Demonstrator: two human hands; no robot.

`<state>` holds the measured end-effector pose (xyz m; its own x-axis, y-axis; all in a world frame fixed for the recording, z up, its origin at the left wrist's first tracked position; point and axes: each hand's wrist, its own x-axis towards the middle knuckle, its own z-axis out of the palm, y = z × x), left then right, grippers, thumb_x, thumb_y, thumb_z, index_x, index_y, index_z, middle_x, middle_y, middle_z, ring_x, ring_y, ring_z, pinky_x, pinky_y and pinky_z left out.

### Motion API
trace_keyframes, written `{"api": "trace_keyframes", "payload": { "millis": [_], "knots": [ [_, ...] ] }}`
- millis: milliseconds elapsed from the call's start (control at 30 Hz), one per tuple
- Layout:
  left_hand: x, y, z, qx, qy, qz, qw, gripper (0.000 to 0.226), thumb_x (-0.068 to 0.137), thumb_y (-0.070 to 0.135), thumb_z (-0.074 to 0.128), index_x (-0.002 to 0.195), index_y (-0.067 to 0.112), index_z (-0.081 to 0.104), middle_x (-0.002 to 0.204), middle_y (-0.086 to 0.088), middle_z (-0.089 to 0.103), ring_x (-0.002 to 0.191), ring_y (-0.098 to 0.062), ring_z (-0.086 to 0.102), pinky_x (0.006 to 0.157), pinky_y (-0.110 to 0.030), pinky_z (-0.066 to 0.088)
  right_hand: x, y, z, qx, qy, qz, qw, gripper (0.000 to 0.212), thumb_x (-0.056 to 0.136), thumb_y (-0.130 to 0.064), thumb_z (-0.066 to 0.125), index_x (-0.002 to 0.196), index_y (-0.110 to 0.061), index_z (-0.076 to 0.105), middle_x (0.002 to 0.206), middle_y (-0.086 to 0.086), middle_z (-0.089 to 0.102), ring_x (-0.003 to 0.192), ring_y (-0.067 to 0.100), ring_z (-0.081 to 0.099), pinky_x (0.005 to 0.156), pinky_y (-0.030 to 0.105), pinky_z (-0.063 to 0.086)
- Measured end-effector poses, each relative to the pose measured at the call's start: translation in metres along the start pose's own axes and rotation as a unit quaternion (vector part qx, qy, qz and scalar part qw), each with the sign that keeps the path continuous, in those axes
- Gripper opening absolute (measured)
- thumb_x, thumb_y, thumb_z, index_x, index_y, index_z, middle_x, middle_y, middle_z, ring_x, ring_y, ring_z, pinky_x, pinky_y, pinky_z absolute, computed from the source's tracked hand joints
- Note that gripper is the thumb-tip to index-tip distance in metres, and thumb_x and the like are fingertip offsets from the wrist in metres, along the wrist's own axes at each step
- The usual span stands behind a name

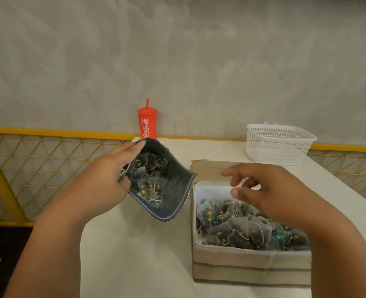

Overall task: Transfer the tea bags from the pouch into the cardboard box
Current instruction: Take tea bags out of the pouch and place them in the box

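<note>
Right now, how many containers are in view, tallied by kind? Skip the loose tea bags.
pouch: 1
cardboard box: 1
white basket: 1
red cup: 1
Total: 4

Left grip [111,179] pinching, fingers curled; right grip [270,190] hovering, fingers loose

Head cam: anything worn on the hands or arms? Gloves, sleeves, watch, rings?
Nothing worn that shows. The left hand and right hand are bare: no gloves, rings or bands visible. The left forearm and right forearm are bare down to the frame's edge, with no sleeve, watch or marking in view.
</note>
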<state>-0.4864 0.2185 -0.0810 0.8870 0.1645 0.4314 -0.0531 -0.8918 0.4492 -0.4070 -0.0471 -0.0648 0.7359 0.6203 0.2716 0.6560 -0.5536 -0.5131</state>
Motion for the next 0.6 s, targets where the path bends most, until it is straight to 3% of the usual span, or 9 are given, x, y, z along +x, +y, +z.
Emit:
{"api": "trace_keyframes", "payload": {
  "millis": [67,167,267,400,600],
  "knots": [
    [-0.001,-0.001,-0.001,-0.016,-0.002,0.003,1.000,0.077,0.082,-0.009,0.049,0.138,0.039,0.027,0.136,0.027,0.026,0.123,0.010,0.021,0.101,-0.015,0.024,0.002,-0.016,0.008,0.026,0.005,-0.036,0.999,0.042,0.087,-0.021,0.061,0.089,-0.060,0.045,0.092,-0.024,0.057,0.087,-0.009,0.054,0.069,0.011,0.046],
    [-0.001,0.000,0.000,-0.039,-0.002,0.003,0.999,0.078,0.080,-0.011,0.048,0.136,0.040,0.031,0.134,0.025,0.033,0.121,0.009,0.027,0.101,-0.017,0.030,0.011,-0.037,0.030,0.032,-0.052,-0.091,0.994,0.037,0.090,-0.021,0.055,0.113,-0.050,0.053,0.110,-0.019,0.055,0.094,-0.001,0.054,0.086,0.024,0.049],
    [0.000,-0.001,0.002,-0.042,-0.002,0.015,0.999,0.077,0.079,-0.011,0.047,0.136,0.038,0.032,0.130,0.029,0.032,0.113,0.020,0.025,0.090,0.004,0.023,0.036,-0.051,0.056,-0.038,-0.111,-0.123,0.985,0.042,0.093,-0.018,0.050,0.132,-0.033,0.046,0.124,-0.006,0.046,0.104,0.008,0.046,0.092,0.025,0.043],
    [0.000,-0.005,0.001,-0.048,-0.013,0.013,0.999,0.079,0.078,-0.011,0.047,0.136,0.039,0.032,0.132,0.030,0.031,0.115,0.020,0.024,0.086,0.010,0.016,0.078,-0.066,0.086,-0.110,-0.156,-0.115,0.975,0.043,0.093,-0.013,0.045,0.134,-0.023,0.044,0.125,0.007,0.045,0.111,0.026,0.048,0.089,0.031,0.042],
    [-0.002,-0.008,-0.001,-0.061,-0.010,0.020,0.998,0.079,0.076,-0.012,0.047,0.135,0.039,0.034,0.133,0.027,0.032,0.119,0.016,0.026,0.088,0.011,0.016,0.127,-0.067,0.118,-0.115,-0.225,-0.030,0.967,0.036,0.099,-0.029,0.035,0.126,-0.012,0.052,0.115,0.012,0.058,0.103,0.025,0.054,0.081,0.030,0.039]
  ]
}}
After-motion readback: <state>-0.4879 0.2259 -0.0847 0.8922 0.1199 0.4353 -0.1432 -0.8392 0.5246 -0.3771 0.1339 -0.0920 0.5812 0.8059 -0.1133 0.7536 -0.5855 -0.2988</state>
